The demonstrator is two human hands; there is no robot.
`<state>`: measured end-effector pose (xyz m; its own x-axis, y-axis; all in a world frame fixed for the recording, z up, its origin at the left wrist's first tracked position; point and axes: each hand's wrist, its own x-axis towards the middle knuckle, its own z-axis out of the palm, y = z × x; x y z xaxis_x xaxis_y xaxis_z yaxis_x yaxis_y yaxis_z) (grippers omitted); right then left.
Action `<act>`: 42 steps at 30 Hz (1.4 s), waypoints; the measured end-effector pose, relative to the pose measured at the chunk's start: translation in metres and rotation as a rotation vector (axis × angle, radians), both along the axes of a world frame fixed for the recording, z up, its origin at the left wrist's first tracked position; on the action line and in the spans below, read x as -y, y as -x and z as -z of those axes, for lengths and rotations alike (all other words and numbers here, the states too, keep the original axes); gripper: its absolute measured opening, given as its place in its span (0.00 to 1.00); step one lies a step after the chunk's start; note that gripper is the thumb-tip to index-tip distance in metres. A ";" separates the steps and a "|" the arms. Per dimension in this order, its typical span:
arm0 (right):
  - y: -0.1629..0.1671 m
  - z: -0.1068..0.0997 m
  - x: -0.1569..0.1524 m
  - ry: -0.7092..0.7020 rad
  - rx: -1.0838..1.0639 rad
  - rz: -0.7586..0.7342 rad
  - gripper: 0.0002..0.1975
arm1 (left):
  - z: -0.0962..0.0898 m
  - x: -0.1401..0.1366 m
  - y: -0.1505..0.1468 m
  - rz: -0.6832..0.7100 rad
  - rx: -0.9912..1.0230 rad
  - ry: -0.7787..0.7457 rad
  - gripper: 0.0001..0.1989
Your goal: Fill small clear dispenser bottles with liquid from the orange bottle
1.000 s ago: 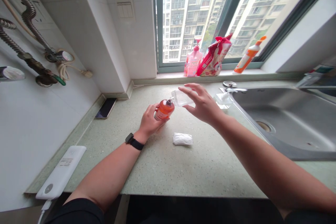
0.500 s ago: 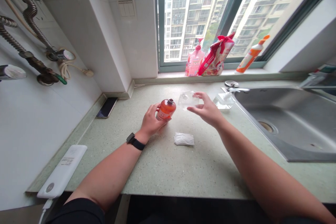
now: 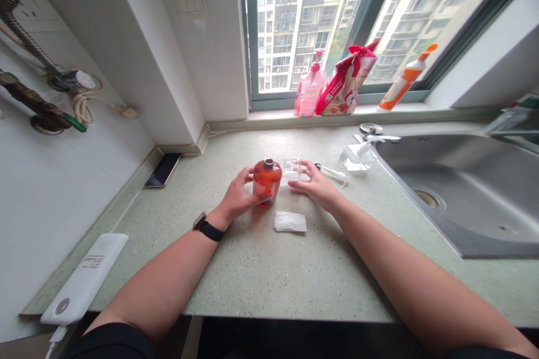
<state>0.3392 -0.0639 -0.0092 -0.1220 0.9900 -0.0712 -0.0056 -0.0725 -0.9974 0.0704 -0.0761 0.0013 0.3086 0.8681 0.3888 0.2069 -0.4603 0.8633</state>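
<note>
An amber bottle [image 3: 268,178] with an uncapped neck stands upright on the counter. My left hand [image 3: 241,195] is wrapped round its left side, thumb across the front. Just to the right, my right hand [image 3: 316,186] grips a clear, square-looking bottle [image 3: 289,170] by its right side; this one also seems upright, close beside the amber bottle. Behind my right hand lies a clear pump head [image 3: 333,174] with a dark end. A folded white tissue [image 3: 290,221] lies in front of the two bottles.
A clear pump bottle [image 3: 357,156] stands left of the steel sink [image 3: 471,190]. A phone [image 3: 163,170] and a white power bank [image 3: 85,277] lie at left. On the sill are a pink pump bottle [image 3: 310,92], a red bag [image 3: 347,83] and an orange-white bottle [image 3: 405,81].
The amber bottle has gone from tilted to upright. My right hand has brought the clear bottle down and left beside it, uncovering the pump head behind. The view has shifted slightly.
</note>
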 end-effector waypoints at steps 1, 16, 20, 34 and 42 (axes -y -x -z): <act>0.001 0.000 0.001 0.018 -0.029 -0.008 0.40 | 0.000 0.001 -0.001 0.038 0.024 0.018 0.36; 0.007 -0.007 0.006 0.105 -0.330 -0.110 0.46 | -0.002 0.006 -0.004 0.208 0.055 0.075 0.40; 0.005 -0.004 0.002 0.027 -0.230 0.018 0.45 | -0.002 0.005 -0.003 0.146 0.021 0.066 0.39; 0.000 -0.062 -0.054 -0.332 0.040 0.212 0.49 | 0.003 -0.002 0.001 -0.133 -0.015 -0.027 0.35; 0.009 -0.074 -0.049 -0.486 0.166 0.180 0.44 | 0.001 0.000 0.001 -0.203 -0.047 -0.061 0.34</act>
<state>0.3298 -0.0146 0.0649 0.0261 0.9178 0.3963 0.1849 0.3851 -0.9041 0.0695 -0.0764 0.0008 0.1490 0.8898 0.4314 0.3403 -0.4557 0.8225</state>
